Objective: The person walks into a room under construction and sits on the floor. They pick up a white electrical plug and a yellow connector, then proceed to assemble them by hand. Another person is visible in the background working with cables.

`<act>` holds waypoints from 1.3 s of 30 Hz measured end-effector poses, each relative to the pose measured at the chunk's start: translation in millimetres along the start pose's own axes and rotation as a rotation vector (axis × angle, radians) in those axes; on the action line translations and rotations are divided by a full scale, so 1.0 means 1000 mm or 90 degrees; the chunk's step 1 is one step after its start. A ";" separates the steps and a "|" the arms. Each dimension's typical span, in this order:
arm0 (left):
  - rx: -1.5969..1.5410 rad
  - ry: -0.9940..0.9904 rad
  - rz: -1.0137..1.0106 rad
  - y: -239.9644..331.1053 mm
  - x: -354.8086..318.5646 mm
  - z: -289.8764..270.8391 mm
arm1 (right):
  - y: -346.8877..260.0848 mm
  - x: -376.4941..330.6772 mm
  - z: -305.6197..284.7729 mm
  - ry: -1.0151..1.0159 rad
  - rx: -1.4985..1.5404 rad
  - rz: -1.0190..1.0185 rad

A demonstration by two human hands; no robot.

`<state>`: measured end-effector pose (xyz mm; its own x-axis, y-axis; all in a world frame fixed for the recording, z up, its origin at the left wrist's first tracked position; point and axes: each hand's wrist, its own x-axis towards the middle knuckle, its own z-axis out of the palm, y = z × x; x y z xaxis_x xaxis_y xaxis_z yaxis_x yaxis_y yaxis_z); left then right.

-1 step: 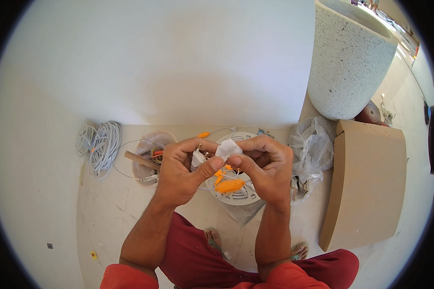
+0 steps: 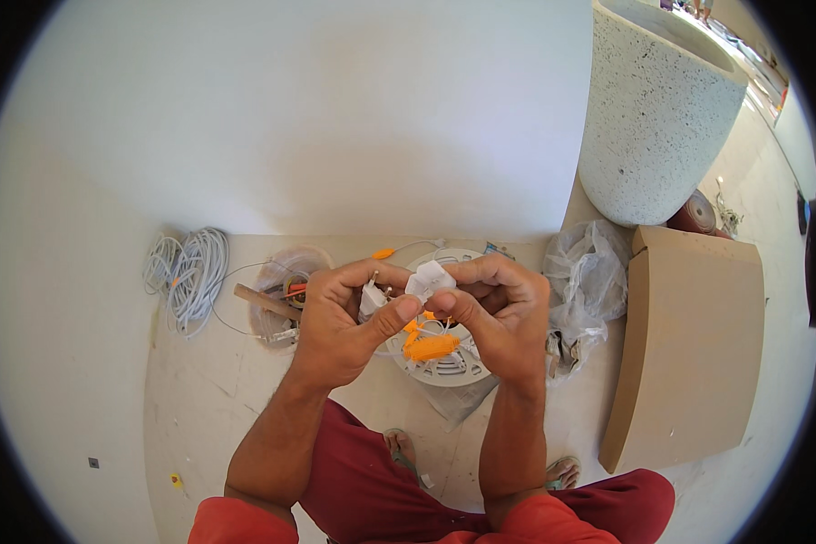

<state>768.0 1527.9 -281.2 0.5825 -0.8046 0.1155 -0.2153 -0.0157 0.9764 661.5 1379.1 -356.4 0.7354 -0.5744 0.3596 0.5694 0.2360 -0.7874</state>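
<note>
My left hand (image 2: 340, 317) is closed on a white plug half (image 2: 372, 297) whose metal pins stick out between thumb and fingers. Close beside it, my right hand (image 2: 499, 313) pinches a white plug cover (image 2: 429, 279) with its hollow inner side showing. My left thumb reaches to the cover's lower edge. Under both hands lies a round white reel (image 2: 458, 370) with slots in it. On the reel are an orange plastic piece (image 2: 431, 348) and white cable, partly hidden by my fingers.
Coiled grey cable (image 2: 199, 276) lies at the left by the white wall (image 2: 335, 109). A shallow tub (image 2: 258, 322) holds tools and wood. To the right are a clear plastic bag (image 2: 585, 281), a cardboard box (image 2: 694, 354) and a big speckled planter (image 2: 657, 118). My feet stand below.
</note>
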 end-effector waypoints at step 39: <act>0.112 -0.064 0.121 -0.004 0.001 -0.006 | 0.014 0.005 -0.023 -0.090 0.035 -0.040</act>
<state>774.0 1531.1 -284.2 0.4403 -0.8575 0.2662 -0.4513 0.0449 0.8912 664.6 1361.8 -376.6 0.7401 -0.4743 0.4768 0.6321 0.2487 -0.7339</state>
